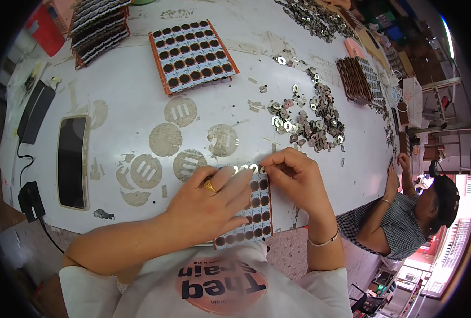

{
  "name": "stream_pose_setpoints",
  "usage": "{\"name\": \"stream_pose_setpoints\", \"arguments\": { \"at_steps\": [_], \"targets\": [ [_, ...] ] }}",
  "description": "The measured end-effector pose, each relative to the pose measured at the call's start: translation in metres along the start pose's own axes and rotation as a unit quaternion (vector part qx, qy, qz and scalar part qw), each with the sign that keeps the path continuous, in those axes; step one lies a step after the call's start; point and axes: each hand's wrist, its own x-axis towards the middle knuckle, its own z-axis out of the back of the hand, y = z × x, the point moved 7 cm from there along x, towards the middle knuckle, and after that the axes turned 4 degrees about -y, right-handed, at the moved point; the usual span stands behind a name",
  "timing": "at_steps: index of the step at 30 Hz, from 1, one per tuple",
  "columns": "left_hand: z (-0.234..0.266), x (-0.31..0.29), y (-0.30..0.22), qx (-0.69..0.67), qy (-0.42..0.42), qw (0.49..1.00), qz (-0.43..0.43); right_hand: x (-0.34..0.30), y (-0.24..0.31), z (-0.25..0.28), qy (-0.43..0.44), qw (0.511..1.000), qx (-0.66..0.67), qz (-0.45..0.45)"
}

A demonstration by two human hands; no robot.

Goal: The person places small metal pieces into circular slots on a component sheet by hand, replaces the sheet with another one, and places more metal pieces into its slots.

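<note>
In front of my body, at the table's near edge, lies a panel (259, 212) of small white circuit boards with dark round discs in rows and orange-brown edges. My left hand (209, 199), a gold ring on it, rests across the panel's left side with its fingers laid out flat. A row of shiny metal pieces (244, 169) shows along the panel's far edge. There, at the far right corner, my right hand (296, 177) has thumb and fingers pinched together. Whatever is between those fingertips is hidden.
Loose small metal parts (320, 116) lie heaped beyond my right hand. Another panel (193, 55) sits farther back, with stacked panels (100, 32) left of it and panels (354, 79) at right. A phone (72, 161) lies left. A person (399, 217) works at the right edge.
</note>
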Motion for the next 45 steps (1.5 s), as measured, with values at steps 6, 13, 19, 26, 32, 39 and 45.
{"name": "stream_pose_setpoints", "arguments": {
  "at_steps": [6,13,19,26,32,39,45],
  "targets": [
    [0.003,0.002,-0.001,0.007,0.004,1.000,0.002,0.000,0.012,-0.005,0.000,0.996,-0.023,0.085],
    [-0.002,0.000,-0.006,0.051,-0.004,0.999,-0.004,-0.007,0.000,-0.004,-0.051,0.997,-0.051,0.027],
    [-0.003,0.001,-0.009,0.074,-0.008,0.997,-0.020,-0.010,0.015,-0.004,-0.048,0.992,-0.076,0.091],
    [-0.010,0.007,-0.006,0.050,-0.031,0.998,-0.001,0.026,0.032,0.030,-0.102,0.971,-0.140,0.165],
    [-0.010,0.014,-0.006,0.033,-0.034,0.999,0.006,0.095,0.052,0.010,-0.198,0.887,-0.301,0.289],
    [-0.008,0.013,-0.003,-0.008,-0.025,1.000,0.013,0.126,0.037,0.005,-0.134,0.898,-0.309,0.284],
    [0.026,-0.007,0.023,0.023,0.013,0.997,0.077,0.041,0.045,0.003,-0.014,0.990,0.134,0.034]
  ]
}}
